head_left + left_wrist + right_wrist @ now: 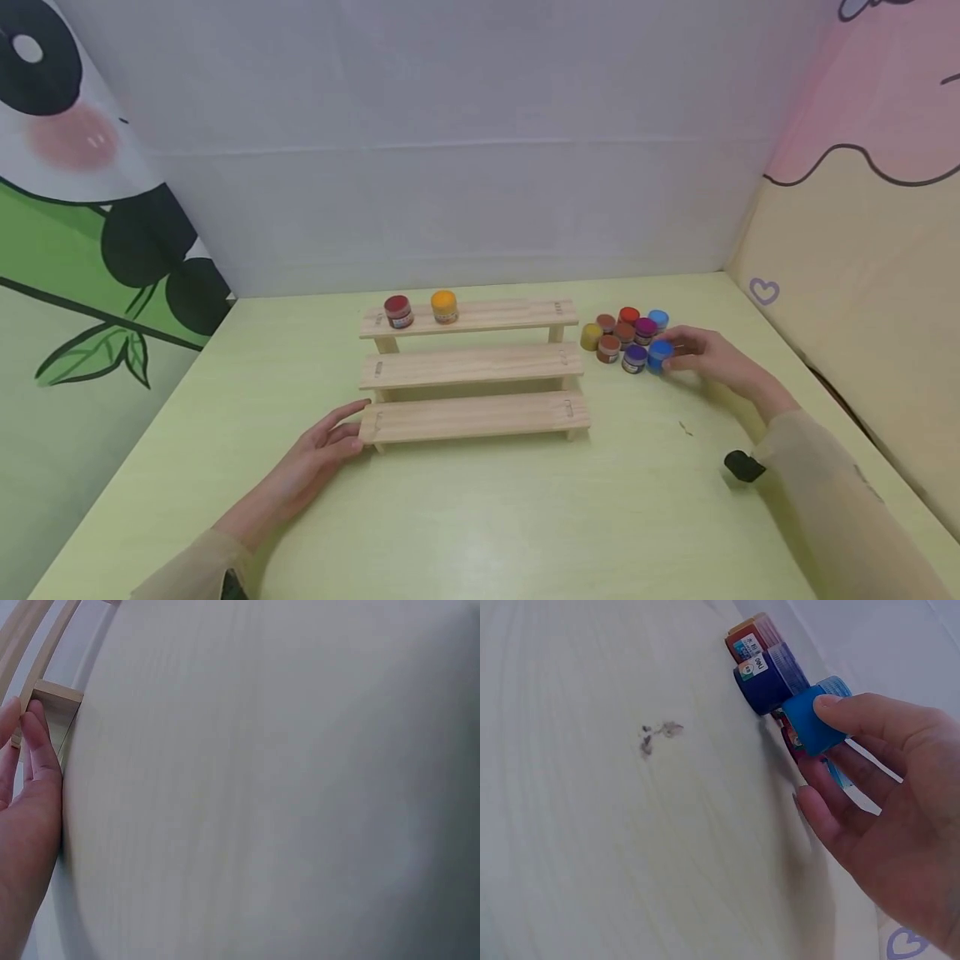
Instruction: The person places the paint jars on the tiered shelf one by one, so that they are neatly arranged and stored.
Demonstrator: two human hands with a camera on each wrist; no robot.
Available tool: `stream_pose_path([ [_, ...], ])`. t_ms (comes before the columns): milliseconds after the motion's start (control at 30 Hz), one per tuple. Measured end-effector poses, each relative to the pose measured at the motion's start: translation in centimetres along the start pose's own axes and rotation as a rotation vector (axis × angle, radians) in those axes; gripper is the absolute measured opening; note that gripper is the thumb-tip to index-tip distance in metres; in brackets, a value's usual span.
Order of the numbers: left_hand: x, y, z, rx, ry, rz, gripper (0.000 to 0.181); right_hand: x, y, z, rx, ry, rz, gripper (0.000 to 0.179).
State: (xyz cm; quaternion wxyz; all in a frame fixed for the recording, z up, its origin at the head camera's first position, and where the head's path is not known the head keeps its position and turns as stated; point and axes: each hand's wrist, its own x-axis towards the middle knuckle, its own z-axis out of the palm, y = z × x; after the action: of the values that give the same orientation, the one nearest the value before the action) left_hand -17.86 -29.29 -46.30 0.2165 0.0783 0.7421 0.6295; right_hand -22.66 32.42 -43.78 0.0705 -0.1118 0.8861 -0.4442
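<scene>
In the head view, a three-step wooden display rack (472,367) stands on the table. My left hand (318,454) holds the left end of its lowest step; in the left wrist view its fingertips lie around the end of the board (56,691). My right hand (708,357) pinches a blue paint jar (660,356) between thumb and fingers, at the right edge of a cluster of jars. In the right wrist view, the thumb presses on the blue jar, close beside a dark blue paint jar (769,679). A dark red jar (398,312) and an orange-yellow jar (444,307) sit on the top step.
Right of the rack stand several more small paint jars, among them a yellow one (591,337), a red one (629,316) and a purple one (646,330). A small dark mark (686,428) lies on the table. Pale curtain walls (480,217) rise behind and beside the table.
</scene>
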Motion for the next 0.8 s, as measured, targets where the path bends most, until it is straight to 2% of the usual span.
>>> stream_pose_path([
  [267,0.0,0.1,0.0,0.009,0.014,-0.012,0.064,0.0,-1.4,-0.6,0.062,0.004,-0.048,0.044],
  [500,-0.1,0.1,0.0,0.011,0.005,-0.006,0.064,0.2,-2.9,-1.0,0.026,0.041,-0.052,0.044],
  [800,-0.1,0.3,0.1,0.015,0.024,-0.027,0.065,0.6,-5.1,-0.6,-0.038,0.097,-0.064,0.042],
])
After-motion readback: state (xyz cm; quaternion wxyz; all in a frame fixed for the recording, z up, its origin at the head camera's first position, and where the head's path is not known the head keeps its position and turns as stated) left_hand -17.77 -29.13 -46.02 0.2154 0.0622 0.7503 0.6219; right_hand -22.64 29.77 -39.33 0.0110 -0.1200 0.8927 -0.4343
